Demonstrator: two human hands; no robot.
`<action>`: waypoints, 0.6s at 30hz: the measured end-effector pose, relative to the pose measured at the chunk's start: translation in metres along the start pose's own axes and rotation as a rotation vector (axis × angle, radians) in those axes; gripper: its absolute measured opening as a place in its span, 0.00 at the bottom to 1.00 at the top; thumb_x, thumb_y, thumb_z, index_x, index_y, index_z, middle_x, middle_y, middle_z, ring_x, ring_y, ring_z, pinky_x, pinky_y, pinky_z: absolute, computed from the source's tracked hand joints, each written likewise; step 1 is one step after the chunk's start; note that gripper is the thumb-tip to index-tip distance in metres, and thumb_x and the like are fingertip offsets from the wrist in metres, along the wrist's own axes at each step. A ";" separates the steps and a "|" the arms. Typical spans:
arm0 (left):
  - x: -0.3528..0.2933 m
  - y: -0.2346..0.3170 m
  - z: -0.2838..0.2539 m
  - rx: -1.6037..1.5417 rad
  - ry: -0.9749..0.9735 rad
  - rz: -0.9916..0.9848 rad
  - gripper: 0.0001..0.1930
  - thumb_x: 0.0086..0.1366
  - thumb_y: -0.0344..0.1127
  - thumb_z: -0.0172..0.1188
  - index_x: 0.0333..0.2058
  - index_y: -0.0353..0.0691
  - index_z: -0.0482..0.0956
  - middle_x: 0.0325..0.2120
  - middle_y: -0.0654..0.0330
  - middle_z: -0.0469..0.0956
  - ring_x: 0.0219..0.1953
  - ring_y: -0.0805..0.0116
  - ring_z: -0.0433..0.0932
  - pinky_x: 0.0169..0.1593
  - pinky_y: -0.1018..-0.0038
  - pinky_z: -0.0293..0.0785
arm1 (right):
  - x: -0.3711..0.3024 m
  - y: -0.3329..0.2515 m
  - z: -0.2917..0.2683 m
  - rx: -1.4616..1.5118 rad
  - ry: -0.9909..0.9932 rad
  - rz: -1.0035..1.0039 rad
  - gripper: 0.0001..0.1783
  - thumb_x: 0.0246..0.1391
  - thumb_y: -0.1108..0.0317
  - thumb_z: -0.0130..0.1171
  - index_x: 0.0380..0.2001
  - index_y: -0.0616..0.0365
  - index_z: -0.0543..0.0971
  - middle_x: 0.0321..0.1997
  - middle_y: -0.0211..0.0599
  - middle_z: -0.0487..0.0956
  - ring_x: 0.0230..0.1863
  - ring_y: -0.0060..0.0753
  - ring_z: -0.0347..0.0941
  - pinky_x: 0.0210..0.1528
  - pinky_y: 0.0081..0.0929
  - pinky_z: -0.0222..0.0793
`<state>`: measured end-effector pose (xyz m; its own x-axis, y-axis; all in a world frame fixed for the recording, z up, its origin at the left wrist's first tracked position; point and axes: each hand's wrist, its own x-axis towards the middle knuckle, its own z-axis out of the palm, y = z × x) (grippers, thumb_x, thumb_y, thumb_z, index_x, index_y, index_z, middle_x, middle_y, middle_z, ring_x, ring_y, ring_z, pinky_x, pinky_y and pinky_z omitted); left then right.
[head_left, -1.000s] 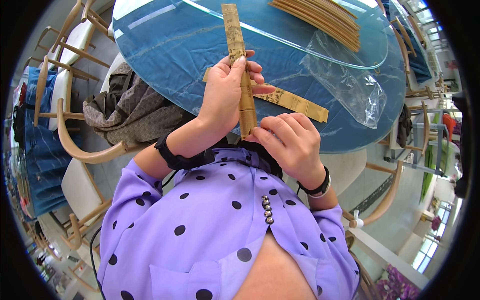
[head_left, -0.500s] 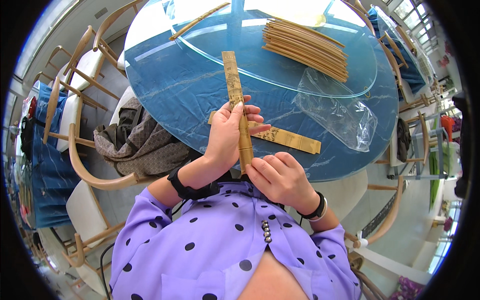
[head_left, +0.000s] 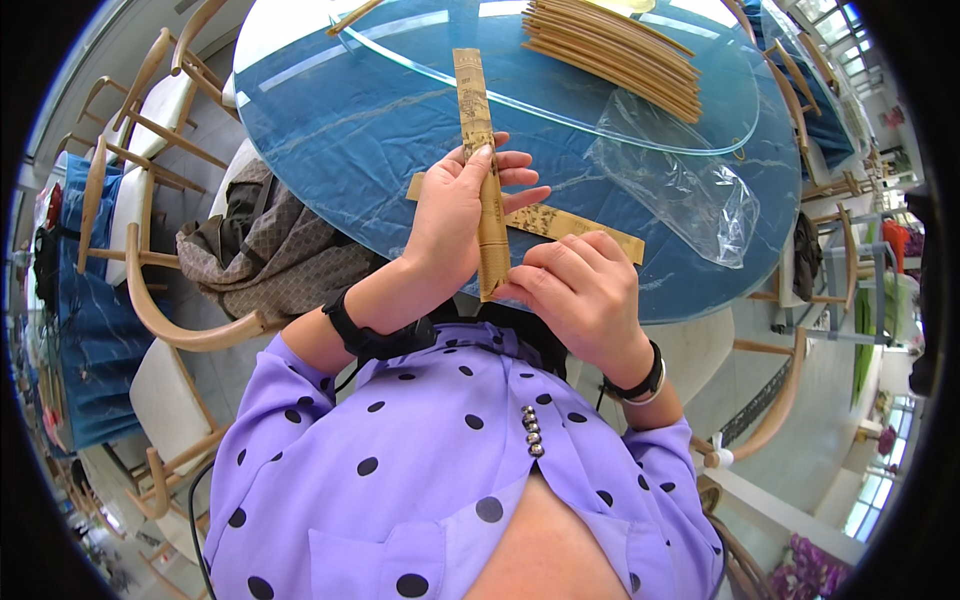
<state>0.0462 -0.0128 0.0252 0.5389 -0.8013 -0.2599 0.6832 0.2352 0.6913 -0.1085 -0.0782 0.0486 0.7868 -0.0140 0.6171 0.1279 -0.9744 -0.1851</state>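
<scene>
A long brown printed paper chopstick sleeve [head_left: 471, 95] stands nearly upright in the picture, its lower end toward my body. My left hand [head_left: 448, 212] holds it around the middle, thumb on top, with the other fingers behind it and their tips showing at its right side. My right hand [head_left: 585, 290] pinches the near end's right corner between thumb and forefinger; its other fingers are curled. Beneath my hands a second brown sleeve [head_left: 590, 234] lies slantwise on the blue table [head_left: 330, 160], its middle partly covered by my left hand and the held sleeve.
Many wooden chopsticks [head_left: 612, 58] lie piled on the glass turntable [head_left: 430, 72]. A clear plastic bag [head_left: 690, 195] rests across its right edge. Another thin brown piece [head_left: 355, 16] is at the far left. On a chair [head_left: 150, 310] to my left sits a brown patterned bag [head_left: 280, 245].
The view has tilted, so table and chopsticks sit higher in the picture. My right fingertips have shifted slightly at the sleeve's near corner, which now looks a little bent. The left hand keeps its hold.
</scene>
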 end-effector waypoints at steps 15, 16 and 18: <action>-0.010 0.003 0.003 0.081 -0.088 -0.034 0.16 0.79 0.34 0.43 0.59 0.34 0.67 0.37 0.63 0.74 0.30 0.80 0.73 0.39 0.71 0.85 | 0.006 -0.005 -0.008 0.012 -0.061 0.010 0.12 0.46 0.62 0.71 0.26 0.54 0.78 0.29 0.27 0.77 0.29 0.27 0.74 0.35 0.27 0.64; -0.004 0.012 0.001 0.157 -0.128 0.025 0.17 0.79 0.34 0.44 0.60 0.34 0.67 0.37 0.63 0.74 0.30 0.81 0.73 0.37 0.73 0.83 | 0.007 -0.004 -0.009 0.048 -0.059 0.009 0.12 0.48 0.62 0.71 0.25 0.54 0.78 0.29 0.28 0.76 0.29 0.27 0.73 0.35 0.27 0.65; 0.021 0.043 -0.006 0.299 -0.229 0.130 0.17 0.78 0.35 0.44 0.61 0.34 0.67 0.36 0.64 0.74 0.30 0.81 0.72 0.32 0.77 0.79 | 0.004 0.001 -0.015 0.033 -0.060 0.032 0.13 0.48 0.60 0.72 0.24 0.54 0.77 0.28 0.28 0.76 0.28 0.28 0.73 0.32 0.26 0.65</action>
<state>0.0897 -0.0159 0.0460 0.4646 -0.8852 -0.0238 0.4244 0.1990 0.8834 -0.1145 -0.0831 0.0622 0.8254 -0.0304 0.5637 0.1214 -0.9657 -0.2297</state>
